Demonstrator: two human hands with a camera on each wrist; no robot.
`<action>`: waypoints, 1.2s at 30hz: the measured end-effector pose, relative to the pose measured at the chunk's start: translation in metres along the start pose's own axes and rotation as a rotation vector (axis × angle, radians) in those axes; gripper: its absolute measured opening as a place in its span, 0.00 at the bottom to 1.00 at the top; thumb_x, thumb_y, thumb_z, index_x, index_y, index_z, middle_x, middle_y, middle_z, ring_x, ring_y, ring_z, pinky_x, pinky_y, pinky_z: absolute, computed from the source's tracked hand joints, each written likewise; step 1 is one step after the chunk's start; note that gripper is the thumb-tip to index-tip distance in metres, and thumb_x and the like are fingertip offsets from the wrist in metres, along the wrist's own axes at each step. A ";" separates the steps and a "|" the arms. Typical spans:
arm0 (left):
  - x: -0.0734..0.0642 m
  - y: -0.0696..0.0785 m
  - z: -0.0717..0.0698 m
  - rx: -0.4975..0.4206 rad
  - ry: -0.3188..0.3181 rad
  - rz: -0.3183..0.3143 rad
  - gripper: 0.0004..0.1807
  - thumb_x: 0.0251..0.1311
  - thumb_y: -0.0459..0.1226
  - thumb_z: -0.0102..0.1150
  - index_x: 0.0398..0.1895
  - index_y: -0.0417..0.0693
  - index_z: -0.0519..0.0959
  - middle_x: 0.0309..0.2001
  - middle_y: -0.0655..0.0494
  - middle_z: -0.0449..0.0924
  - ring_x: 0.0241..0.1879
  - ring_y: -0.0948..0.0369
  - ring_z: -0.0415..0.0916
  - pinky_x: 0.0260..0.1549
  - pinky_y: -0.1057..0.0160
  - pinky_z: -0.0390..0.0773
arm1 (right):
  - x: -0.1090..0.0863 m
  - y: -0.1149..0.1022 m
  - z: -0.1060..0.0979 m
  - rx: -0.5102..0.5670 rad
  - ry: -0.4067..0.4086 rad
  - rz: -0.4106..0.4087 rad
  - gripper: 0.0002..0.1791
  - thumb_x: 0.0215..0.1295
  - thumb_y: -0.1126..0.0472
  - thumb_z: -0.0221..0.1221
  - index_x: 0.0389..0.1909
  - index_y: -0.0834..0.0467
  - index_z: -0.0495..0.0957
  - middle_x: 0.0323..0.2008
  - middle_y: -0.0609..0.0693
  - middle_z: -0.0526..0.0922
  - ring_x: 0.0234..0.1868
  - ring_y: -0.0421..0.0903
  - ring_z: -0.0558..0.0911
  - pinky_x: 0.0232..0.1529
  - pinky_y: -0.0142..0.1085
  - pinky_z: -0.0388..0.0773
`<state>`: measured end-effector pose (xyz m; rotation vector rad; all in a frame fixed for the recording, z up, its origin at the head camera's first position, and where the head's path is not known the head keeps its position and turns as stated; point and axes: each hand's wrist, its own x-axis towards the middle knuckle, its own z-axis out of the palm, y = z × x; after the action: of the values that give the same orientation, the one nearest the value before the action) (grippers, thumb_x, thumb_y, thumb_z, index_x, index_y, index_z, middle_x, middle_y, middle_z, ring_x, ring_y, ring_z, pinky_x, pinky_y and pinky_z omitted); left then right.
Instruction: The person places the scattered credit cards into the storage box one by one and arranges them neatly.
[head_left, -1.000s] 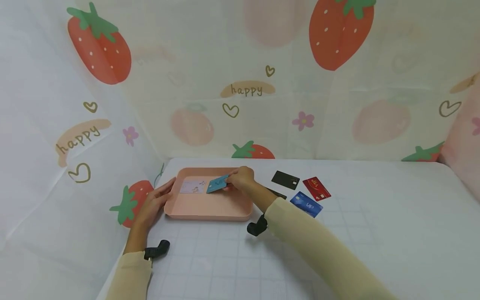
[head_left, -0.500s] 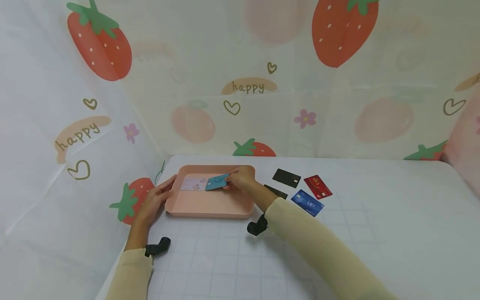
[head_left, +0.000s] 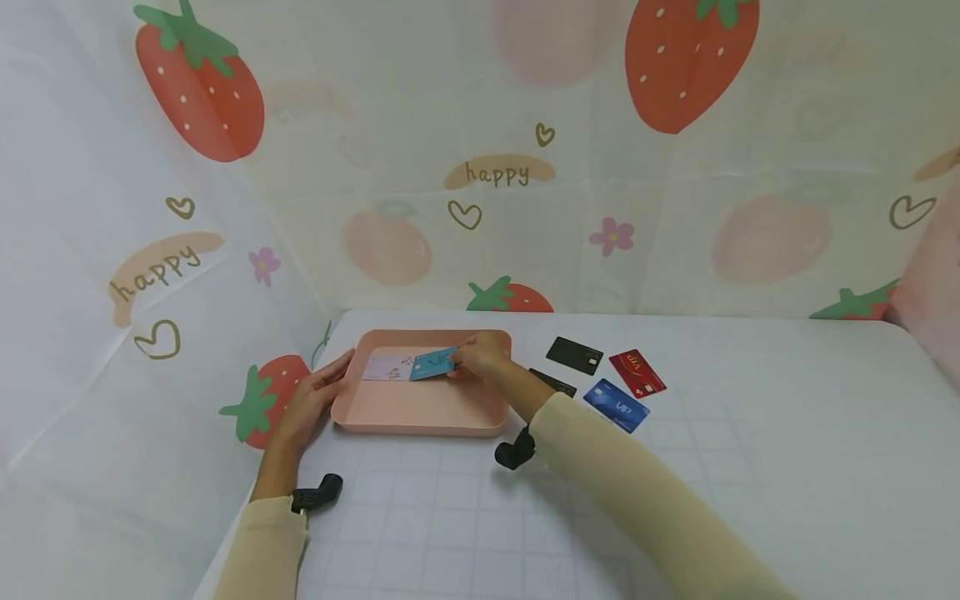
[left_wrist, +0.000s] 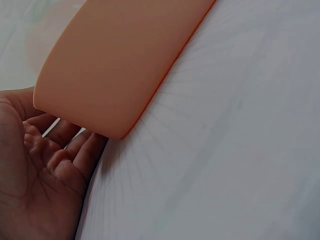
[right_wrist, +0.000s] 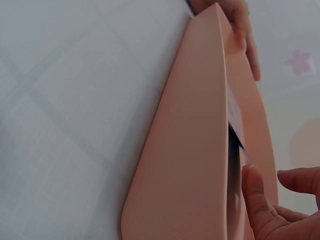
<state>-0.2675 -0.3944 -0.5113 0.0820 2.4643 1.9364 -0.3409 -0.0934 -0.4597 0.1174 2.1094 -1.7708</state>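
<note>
My right hand (head_left: pixel 480 354) pinches the right end of a light blue VIP card (head_left: pixel 432 364) over the back part of a pink tray (head_left: pixel 420 429). The card's left end meets a pale lilac card (head_left: pixel 385 367) that lies in the tray. In the right wrist view the thumb and forefinger of my right hand (right_wrist: pixel 280 210) show behind the tray wall, which hides most of the card. My left hand (head_left: pixel 303 408) grips the tray's left side, its thumb and fingers at the rim. From the left wrist, the tray's side wall covers the fingertips of that hand (left_wrist: pixel 47 170).
Right of the tray lie a black card (head_left: pixel 574 355), a red VIP card (head_left: pixel 637 372) and a dark blue VIP card (head_left: pixel 617 406). Another dark card (head_left: pixel 552 382) is partly behind my right wrist. A strawberry-print cloth (head_left: pixel 667 217) hangs behind the white table (head_left: pixel 750 467).
The light blue card has come down slightly and to the left, closing the gap to the lilac card. My left hand stays at the tray's side. The head view has shifted slightly.
</note>
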 end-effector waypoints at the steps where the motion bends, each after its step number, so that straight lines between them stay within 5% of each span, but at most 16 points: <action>1: 0.000 0.000 0.000 -0.004 -0.001 0.002 0.29 0.76 0.33 0.45 0.78 0.51 0.61 0.78 0.52 0.57 0.78 0.54 0.52 0.59 0.78 0.67 | 0.000 0.000 0.000 -0.010 0.005 0.005 0.12 0.68 0.71 0.62 0.50 0.71 0.80 0.43 0.60 0.84 0.32 0.48 0.87 0.45 0.39 0.85; 8: 0.002 -0.002 -0.001 0.004 -0.002 0.015 0.29 0.76 0.32 0.46 0.78 0.50 0.61 0.78 0.50 0.57 0.78 0.54 0.51 0.58 0.79 0.66 | 0.002 0.001 -0.001 -0.070 0.029 0.019 0.04 0.66 0.69 0.63 0.37 0.68 0.80 0.39 0.57 0.84 0.30 0.48 0.86 0.45 0.40 0.85; 14: 0.003 -0.002 0.000 0.041 0.007 0.006 0.29 0.76 0.33 0.46 0.78 0.53 0.62 0.78 0.54 0.57 0.78 0.56 0.51 0.60 0.79 0.65 | 0.001 0.000 -0.004 -0.097 0.038 0.023 0.07 0.66 0.67 0.64 0.30 0.65 0.77 0.36 0.58 0.84 0.24 0.45 0.82 0.44 0.39 0.84; 24: 0.003 -0.003 0.000 0.026 0.005 0.010 0.29 0.76 0.33 0.45 0.78 0.52 0.61 0.78 0.53 0.56 0.78 0.55 0.51 0.60 0.79 0.65 | -0.002 -0.003 -0.007 -0.088 0.073 0.042 0.10 0.67 0.64 0.63 0.40 0.69 0.81 0.39 0.61 0.88 0.34 0.52 0.89 0.44 0.38 0.84; 36: 0.003 -0.003 0.000 0.016 0.004 0.008 0.29 0.76 0.33 0.46 0.78 0.52 0.61 0.78 0.53 0.56 0.78 0.55 0.50 0.60 0.79 0.65 | -0.002 -0.001 -0.006 -0.039 0.090 0.064 0.10 0.68 0.64 0.63 0.42 0.69 0.80 0.38 0.61 0.87 0.24 0.46 0.85 0.45 0.40 0.85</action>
<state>-0.2705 -0.3948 -0.5138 0.0880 2.4863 1.9226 -0.3409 -0.0871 -0.4568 0.2560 2.1763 -1.7161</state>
